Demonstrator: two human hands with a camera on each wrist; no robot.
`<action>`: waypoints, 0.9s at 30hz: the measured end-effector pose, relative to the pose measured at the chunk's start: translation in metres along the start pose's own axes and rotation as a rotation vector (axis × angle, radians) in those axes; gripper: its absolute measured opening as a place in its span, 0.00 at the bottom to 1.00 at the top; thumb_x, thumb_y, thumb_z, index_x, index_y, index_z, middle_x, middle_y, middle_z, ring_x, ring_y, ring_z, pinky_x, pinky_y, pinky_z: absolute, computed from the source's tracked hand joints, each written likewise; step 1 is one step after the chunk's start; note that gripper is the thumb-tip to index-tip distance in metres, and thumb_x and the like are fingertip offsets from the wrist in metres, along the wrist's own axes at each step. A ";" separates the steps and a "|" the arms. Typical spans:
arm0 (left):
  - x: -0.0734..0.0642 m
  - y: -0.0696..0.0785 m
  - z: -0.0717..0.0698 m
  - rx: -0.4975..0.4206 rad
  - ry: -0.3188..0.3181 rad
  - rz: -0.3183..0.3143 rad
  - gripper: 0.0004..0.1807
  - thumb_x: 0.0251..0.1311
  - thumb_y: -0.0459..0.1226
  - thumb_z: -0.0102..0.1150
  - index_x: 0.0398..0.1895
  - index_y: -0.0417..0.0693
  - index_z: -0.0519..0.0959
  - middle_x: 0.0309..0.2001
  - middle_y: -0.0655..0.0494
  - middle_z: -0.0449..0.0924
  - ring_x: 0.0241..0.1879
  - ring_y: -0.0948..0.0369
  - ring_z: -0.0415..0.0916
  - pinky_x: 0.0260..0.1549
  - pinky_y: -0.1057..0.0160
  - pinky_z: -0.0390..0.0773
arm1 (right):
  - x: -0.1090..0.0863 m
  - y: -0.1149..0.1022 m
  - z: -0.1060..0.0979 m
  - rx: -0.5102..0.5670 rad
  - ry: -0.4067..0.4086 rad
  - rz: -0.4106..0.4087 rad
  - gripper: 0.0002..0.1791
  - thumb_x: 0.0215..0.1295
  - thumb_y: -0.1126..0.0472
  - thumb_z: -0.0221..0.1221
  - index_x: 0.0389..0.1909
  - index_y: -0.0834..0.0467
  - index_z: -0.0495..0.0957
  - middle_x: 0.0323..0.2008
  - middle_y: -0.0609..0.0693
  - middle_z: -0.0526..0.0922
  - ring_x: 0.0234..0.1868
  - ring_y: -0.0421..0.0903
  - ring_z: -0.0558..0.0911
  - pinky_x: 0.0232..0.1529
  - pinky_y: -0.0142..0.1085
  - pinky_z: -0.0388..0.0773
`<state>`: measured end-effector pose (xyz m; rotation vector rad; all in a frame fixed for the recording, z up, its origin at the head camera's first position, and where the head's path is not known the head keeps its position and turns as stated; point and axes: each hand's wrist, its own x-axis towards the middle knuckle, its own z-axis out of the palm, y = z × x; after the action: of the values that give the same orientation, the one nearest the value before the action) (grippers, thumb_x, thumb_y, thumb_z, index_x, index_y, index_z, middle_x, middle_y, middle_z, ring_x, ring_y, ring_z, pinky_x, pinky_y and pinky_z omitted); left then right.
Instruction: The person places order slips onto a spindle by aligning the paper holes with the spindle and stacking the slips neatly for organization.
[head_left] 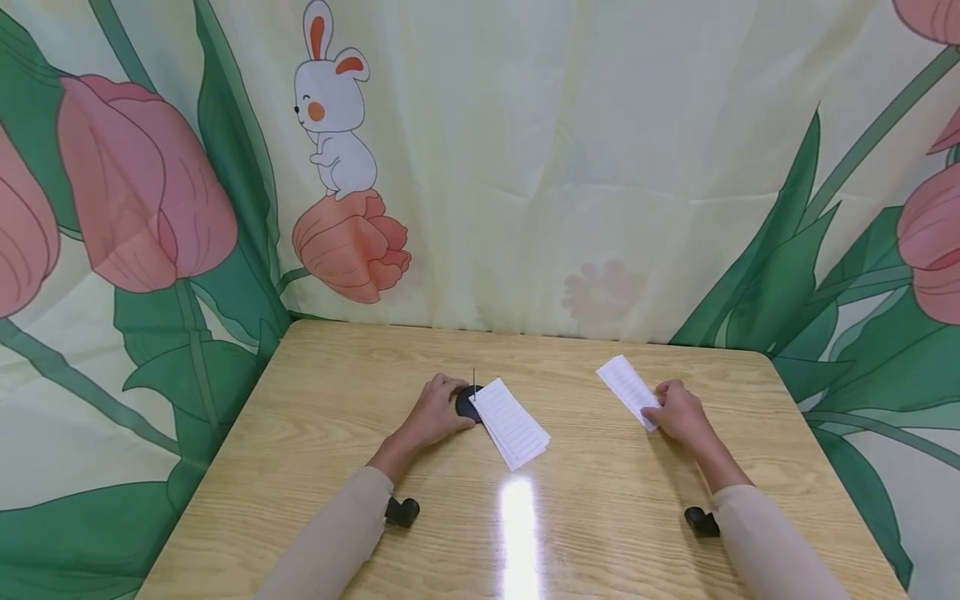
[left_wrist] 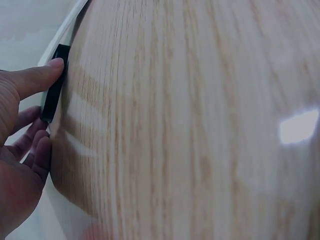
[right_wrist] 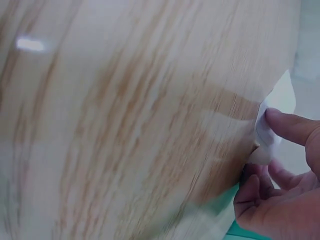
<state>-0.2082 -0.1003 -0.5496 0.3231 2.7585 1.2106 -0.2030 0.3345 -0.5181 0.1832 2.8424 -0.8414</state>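
My left hand grips the round black base of a receipt spike on the table, thumb on the near side and fingers on the far side. From the base rises a thin upright metal spike. Several printed paper slips are stuck on it and fan out toward the right. Off to the right, my right hand pinches the near end of another printed slip between thumb and fingers. In the right wrist view this slip bends at the thumb. The left wrist view shows the black base edge-on under the thumb.
The wooden table has a bright light reflection near its front. Behind it hangs a curtain printed with tulips and a rabbit. Each wrist carries a small black camera mount, such as the left one.
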 end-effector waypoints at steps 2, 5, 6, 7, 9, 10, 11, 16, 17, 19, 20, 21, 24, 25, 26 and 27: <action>0.000 0.001 -0.001 0.001 0.005 0.005 0.37 0.52 0.39 0.81 0.66 0.44 0.77 0.57 0.49 0.72 0.58 0.50 0.68 0.61 0.48 0.73 | 0.002 0.001 -0.001 0.010 -0.011 -0.002 0.31 0.68 0.62 0.65 0.61 0.78 0.64 0.52 0.76 0.77 0.49 0.62 0.78 0.48 0.51 0.77; 0.001 0.002 -0.002 0.002 0.007 0.017 0.37 0.51 0.39 0.81 0.66 0.44 0.77 0.57 0.48 0.73 0.58 0.50 0.68 0.60 0.48 0.73 | 0.003 0.001 -0.003 0.007 -0.026 -0.012 0.29 0.67 0.62 0.65 0.59 0.78 0.67 0.49 0.73 0.78 0.47 0.61 0.78 0.47 0.49 0.78; 0.002 0.002 -0.002 0.003 0.005 0.017 0.37 0.51 0.39 0.81 0.66 0.44 0.78 0.57 0.48 0.73 0.58 0.50 0.68 0.60 0.48 0.73 | 0.004 0.001 -0.004 0.003 -0.030 -0.015 0.28 0.66 0.62 0.65 0.57 0.78 0.68 0.48 0.72 0.78 0.46 0.61 0.78 0.46 0.48 0.77; 0.002 0.003 -0.002 0.002 0.004 0.017 0.37 0.51 0.39 0.81 0.65 0.43 0.78 0.57 0.48 0.73 0.58 0.50 0.68 0.60 0.48 0.73 | 0.004 0.000 -0.004 0.000 -0.031 -0.020 0.27 0.65 0.62 0.65 0.56 0.78 0.69 0.46 0.71 0.79 0.45 0.60 0.77 0.46 0.48 0.77; 0.002 0.003 -0.002 0.002 0.002 0.014 0.37 0.51 0.39 0.81 0.66 0.44 0.78 0.57 0.48 0.73 0.58 0.50 0.68 0.60 0.48 0.73 | 0.004 0.000 -0.005 -0.007 -0.029 -0.026 0.26 0.64 0.63 0.66 0.53 0.77 0.70 0.44 0.69 0.78 0.44 0.60 0.77 0.46 0.48 0.77; 0.001 0.003 -0.001 0.005 0.001 0.013 0.37 0.51 0.39 0.81 0.66 0.44 0.77 0.57 0.48 0.73 0.58 0.51 0.68 0.60 0.48 0.73 | 0.004 0.000 -0.004 -0.008 -0.027 -0.029 0.25 0.64 0.63 0.66 0.52 0.77 0.71 0.44 0.69 0.78 0.44 0.60 0.76 0.46 0.49 0.77; 0.001 0.003 -0.001 0.003 0.000 0.010 0.37 0.51 0.39 0.81 0.66 0.44 0.77 0.58 0.48 0.72 0.59 0.50 0.68 0.60 0.49 0.73 | 0.003 0.000 -0.004 -0.007 -0.025 -0.031 0.25 0.63 0.63 0.66 0.51 0.76 0.71 0.45 0.70 0.78 0.45 0.61 0.76 0.46 0.49 0.77; 0.000 0.005 -0.001 0.010 0.001 0.010 0.37 0.51 0.38 0.81 0.66 0.43 0.77 0.57 0.48 0.72 0.58 0.50 0.68 0.61 0.48 0.73 | 0.000 0.000 -0.003 0.022 -0.033 -0.029 0.24 0.66 0.62 0.65 0.53 0.73 0.69 0.53 0.77 0.75 0.50 0.65 0.77 0.47 0.51 0.78; -0.001 0.005 -0.001 0.012 0.000 0.010 0.38 0.51 0.38 0.81 0.66 0.42 0.77 0.57 0.47 0.72 0.58 0.50 0.68 0.60 0.48 0.73 | -0.001 0.000 -0.003 0.029 -0.038 -0.025 0.24 0.66 0.62 0.65 0.53 0.73 0.68 0.55 0.78 0.74 0.51 0.65 0.77 0.47 0.50 0.78; -0.002 0.005 -0.001 0.016 -0.004 0.009 0.38 0.51 0.37 0.81 0.67 0.41 0.76 0.57 0.47 0.72 0.58 0.50 0.68 0.61 0.48 0.72 | -0.002 0.000 -0.002 0.039 -0.040 -0.024 0.24 0.67 0.62 0.64 0.55 0.72 0.67 0.58 0.80 0.73 0.52 0.66 0.77 0.46 0.49 0.79; -0.002 0.005 -0.001 0.016 -0.006 0.007 0.38 0.51 0.37 0.81 0.67 0.41 0.76 0.57 0.47 0.72 0.59 0.50 0.68 0.61 0.48 0.72 | -0.003 0.000 -0.001 0.042 -0.037 -0.026 0.24 0.68 0.63 0.63 0.56 0.72 0.67 0.58 0.80 0.73 0.53 0.67 0.78 0.46 0.48 0.80; -0.002 0.005 -0.002 0.013 -0.008 0.005 0.39 0.51 0.37 0.81 0.68 0.41 0.76 0.58 0.47 0.72 0.59 0.50 0.68 0.62 0.48 0.72 | -0.003 0.000 -0.001 0.043 -0.032 -0.032 0.24 0.68 0.63 0.63 0.57 0.72 0.67 0.58 0.80 0.73 0.52 0.67 0.78 0.45 0.48 0.80; -0.003 0.005 -0.003 0.000 -0.011 -0.004 0.40 0.51 0.38 0.81 0.69 0.42 0.75 0.60 0.46 0.71 0.61 0.49 0.67 0.63 0.47 0.72 | -0.005 0.000 0.000 0.045 -0.013 -0.045 0.25 0.67 0.64 0.63 0.59 0.72 0.67 0.57 0.79 0.75 0.52 0.67 0.79 0.44 0.47 0.81; -0.003 0.006 -0.004 -0.008 -0.012 -0.008 0.40 0.52 0.38 0.81 0.69 0.43 0.75 0.61 0.46 0.70 0.61 0.49 0.67 0.63 0.47 0.72 | -0.005 0.001 0.000 0.045 -0.006 -0.049 0.26 0.67 0.65 0.63 0.60 0.72 0.67 0.56 0.79 0.75 0.51 0.66 0.80 0.44 0.47 0.80; -0.003 0.006 -0.005 -0.016 -0.011 -0.011 0.40 0.52 0.38 0.81 0.70 0.43 0.74 0.61 0.45 0.70 0.61 0.48 0.68 0.63 0.46 0.72 | -0.005 0.001 0.000 0.047 -0.001 -0.052 0.26 0.67 0.65 0.62 0.61 0.73 0.67 0.56 0.79 0.75 0.50 0.66 0.80 0.43 0.47 0.81; -0.003 0.005 -0.005 -0.020 -0.009 -0.012 0.40 0.52 0.38 0.80 0.70 0.43 0.74 0.62 0.45 0.69 0.62 0.48 0.68 0.63 0.46 0.72 | -0.005 0.001 0.000 0.051 0.003 -0.052 0.27 0.66 0.66 0.62 0.61 0.73 0.67 0.56 0.79 0.75 0.50 0.66 0.80 0.43 0.47 0.81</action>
<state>-0.2052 -0.1014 -0.5418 0.3086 2.7342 1.2304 -0.1981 0.3349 -0.5176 0.1170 2.8413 -0.9255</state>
